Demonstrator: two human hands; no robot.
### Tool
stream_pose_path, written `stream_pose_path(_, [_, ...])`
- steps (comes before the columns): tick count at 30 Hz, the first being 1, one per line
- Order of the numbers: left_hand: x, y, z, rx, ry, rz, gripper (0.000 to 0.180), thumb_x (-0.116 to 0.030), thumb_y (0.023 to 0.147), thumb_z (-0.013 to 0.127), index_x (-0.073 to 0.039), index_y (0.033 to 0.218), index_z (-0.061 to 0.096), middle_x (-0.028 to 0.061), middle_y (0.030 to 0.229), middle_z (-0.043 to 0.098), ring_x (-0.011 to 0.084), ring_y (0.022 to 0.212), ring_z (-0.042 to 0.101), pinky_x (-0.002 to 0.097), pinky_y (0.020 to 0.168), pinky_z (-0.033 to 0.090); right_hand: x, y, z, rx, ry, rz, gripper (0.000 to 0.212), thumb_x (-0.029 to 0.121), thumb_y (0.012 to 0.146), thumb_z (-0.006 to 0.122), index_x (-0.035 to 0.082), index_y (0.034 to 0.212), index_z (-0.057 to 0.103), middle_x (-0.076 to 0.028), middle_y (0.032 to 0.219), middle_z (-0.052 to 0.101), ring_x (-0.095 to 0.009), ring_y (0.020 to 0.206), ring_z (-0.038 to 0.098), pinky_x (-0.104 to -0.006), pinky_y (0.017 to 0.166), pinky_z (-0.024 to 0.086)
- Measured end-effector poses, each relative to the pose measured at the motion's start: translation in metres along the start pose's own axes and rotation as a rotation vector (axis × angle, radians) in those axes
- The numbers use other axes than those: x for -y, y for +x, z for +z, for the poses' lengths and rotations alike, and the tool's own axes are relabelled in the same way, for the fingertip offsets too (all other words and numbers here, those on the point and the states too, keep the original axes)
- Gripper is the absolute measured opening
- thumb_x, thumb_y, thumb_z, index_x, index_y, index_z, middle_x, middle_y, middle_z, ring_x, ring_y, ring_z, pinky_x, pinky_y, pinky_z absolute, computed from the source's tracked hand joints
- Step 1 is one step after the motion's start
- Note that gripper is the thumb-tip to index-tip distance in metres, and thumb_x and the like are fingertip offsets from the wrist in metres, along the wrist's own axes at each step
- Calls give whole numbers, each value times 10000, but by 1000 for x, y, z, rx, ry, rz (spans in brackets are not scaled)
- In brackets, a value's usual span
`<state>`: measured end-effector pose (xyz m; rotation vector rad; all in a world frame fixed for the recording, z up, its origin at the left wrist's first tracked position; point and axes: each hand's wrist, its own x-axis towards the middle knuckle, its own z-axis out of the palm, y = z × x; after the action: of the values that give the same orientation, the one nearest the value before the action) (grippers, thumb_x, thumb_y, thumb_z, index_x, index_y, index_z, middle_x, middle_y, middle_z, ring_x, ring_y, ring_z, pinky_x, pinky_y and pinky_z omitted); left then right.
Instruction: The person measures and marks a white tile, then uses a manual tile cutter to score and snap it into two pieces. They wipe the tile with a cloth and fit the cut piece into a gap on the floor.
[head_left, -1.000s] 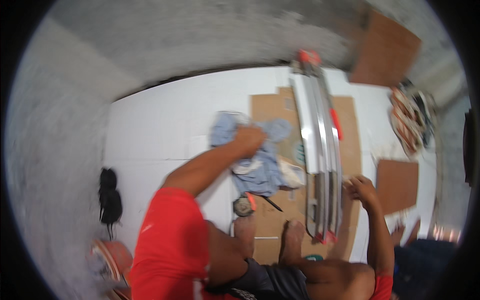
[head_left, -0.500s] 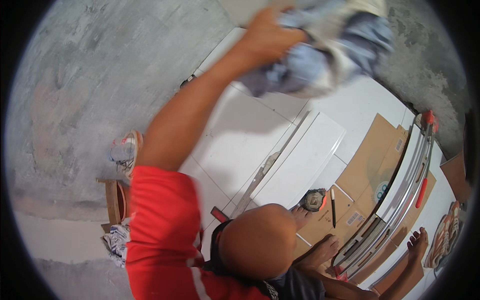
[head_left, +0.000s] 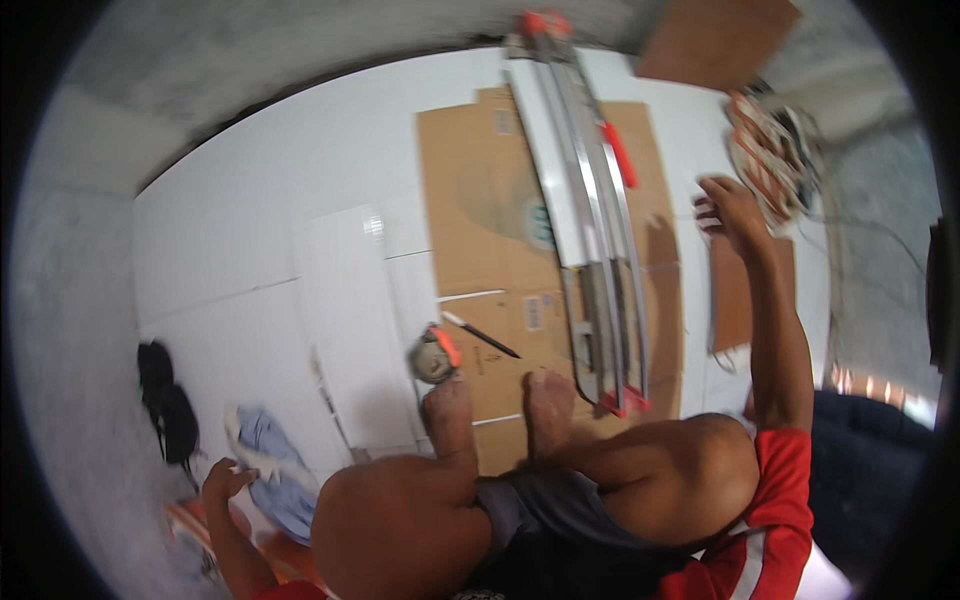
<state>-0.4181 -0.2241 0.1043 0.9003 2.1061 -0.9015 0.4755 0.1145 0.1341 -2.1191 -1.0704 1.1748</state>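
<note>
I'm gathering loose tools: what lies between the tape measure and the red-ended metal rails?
In the head view, a black pen with a white end lies on the cardboard between them.

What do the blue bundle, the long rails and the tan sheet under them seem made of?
Blue bundle: seemingly cloth, matt, from its limp, rumpled shape; fibre unclear.
Long rails: probably metal, smooth and shiny, given the bright reflections along them.
Tan sheet: likely cardboard, dull, with printed marks.
</note>
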Motion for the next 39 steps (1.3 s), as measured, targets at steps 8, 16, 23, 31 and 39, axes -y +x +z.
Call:
stream_pose_path(8, [-239,-28,-236,-688,-13,832,477,-123,909,719,8,1346,580,203,1294,644,315,1056,641,397,941,511,11,-48,-33,-77,-180,-45,457,457,976,609,86,1240,633,-57,980,688,-155,807,657,-330,725,530])
stream_pose_path(16, [-546,-112,-249,-627,229,1392,460,-236,932,696,0,1316,607,198,1328,633,365,1234,597,420,1063,459,34,-107,-36,-14,-616,-36,415,394,996,611,67,1248,652,-72,892,707,-143,722,680,-297,618,544])
stream_pose_path(23, [-626,-113,-197,-485,365,1445,501,-258,895,724,33,1292,632,232,1295,651,367,1214,617,409,1049,471,32,-124,-16,61,-868,-88,466,366,970,636,34,1296,636,-222,1099,713,-321,1000,700,-399,886,525])
stream_pose_path(31, [-635,-46,-206,-364,265,1331,533,-300,882,709,89,1240,648,287,1153,696,384,1075,688,414,956,527,34,-88,24,157,-682,-48,498,325,965,632,-27,1315,610,-298,1201,677,-416,1148,652,-445,1015,487])
stream_pose_path(39, [-620,-24,-221,-311,-28,1225,556,-390,889,705,81,1183,681,280,1087,715,375,1028,700,411,917,533,98,-69,59,200,-417,-27,491,321,959,631,-72,1251,636,-312,1062,706,-375,1021,707,-409,908,538])
